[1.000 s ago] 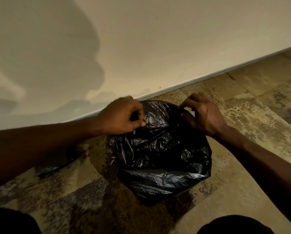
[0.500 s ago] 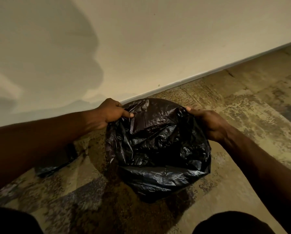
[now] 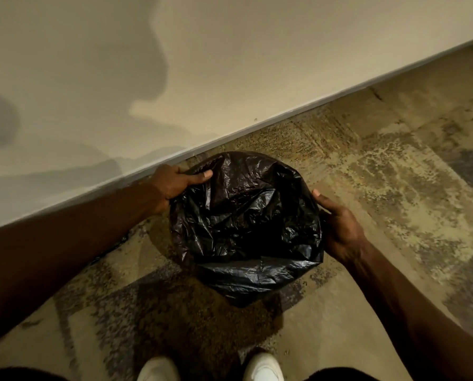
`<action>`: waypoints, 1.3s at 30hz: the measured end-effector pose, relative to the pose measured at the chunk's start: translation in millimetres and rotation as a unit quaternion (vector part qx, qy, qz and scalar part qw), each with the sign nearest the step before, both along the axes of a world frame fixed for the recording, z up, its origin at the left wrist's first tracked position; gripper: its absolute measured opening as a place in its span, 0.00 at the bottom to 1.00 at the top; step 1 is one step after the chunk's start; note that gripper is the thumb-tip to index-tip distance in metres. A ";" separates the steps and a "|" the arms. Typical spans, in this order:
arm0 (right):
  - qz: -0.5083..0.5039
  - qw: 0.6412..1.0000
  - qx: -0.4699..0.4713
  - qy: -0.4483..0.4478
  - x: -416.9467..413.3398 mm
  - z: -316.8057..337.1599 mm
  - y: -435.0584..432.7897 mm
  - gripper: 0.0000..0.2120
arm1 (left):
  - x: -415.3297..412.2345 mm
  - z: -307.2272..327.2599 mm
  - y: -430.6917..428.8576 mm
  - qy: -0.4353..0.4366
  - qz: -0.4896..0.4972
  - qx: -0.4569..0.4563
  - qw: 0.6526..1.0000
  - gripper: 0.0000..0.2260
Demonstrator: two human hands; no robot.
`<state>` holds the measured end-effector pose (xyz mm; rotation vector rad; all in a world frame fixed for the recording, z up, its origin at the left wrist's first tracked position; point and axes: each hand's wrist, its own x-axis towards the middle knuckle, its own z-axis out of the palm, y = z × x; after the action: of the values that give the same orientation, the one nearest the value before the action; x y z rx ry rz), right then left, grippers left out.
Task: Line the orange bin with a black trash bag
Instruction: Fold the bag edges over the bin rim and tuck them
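Observation:
A crinkled black trash bag (image 3: 246,226) is spread over a round bin on the floor and hangs down its near side. No orange of the bin shows; the bag hides it. My left hand (image 3: 175,184) grips the bag at the bin's far-left rim, thumb lying on the plastic. My right hand (image 3: 339,229) presses the bag against the bin's right side, fingers wrapped around the outside.
A pale wall with a white baseboard (image 3: 257,130) runs diagonally just behind the bin. The floor is mottled beige and grey carpet (image 3: 394,174). My two white shoes (image 3: 158,369) stand at the bottom edge. A dark object (image 3: 111,247) lies under my left forearm.
Both hands slid apart from the bin's far rim to its left and right sides, drawing the bag down over the edge. The camera tilted down, showing my shoes.

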<state>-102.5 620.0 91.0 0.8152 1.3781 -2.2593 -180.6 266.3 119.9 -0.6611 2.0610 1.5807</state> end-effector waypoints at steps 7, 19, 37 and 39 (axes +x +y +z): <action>-0.073 0.987 0.141 -0.023 38.9 13.9 -22.4 0.25 | 28.2 8.9 -18.8 -0.018 -0.012 -0.042 0.999 0.48; -0.068 0.989 -0.030 -0.131 41.9 24.4 -38.7 0.16 | 65.5 21.6 -4.0 -0.125 0.187 0.098 0.969 0.37; -0.160 0.962 0.016 -0.223 86.0 40.7 -80.4 0.30 | 167.3 25.7 58.2 -0.289 0.284 0.110 0.908 0.21; -0.128 0.965 -0.017 -0.226 85.8 39.2 -81.2 0.29 | 174.7 23.5 61.7 -0.308 0.283 0.148 0.896 0.18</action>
<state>-16.7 538.8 130.2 1.4608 1.0665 -2.0803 -5.9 327.9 143.4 -1.5069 1.1827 1.6281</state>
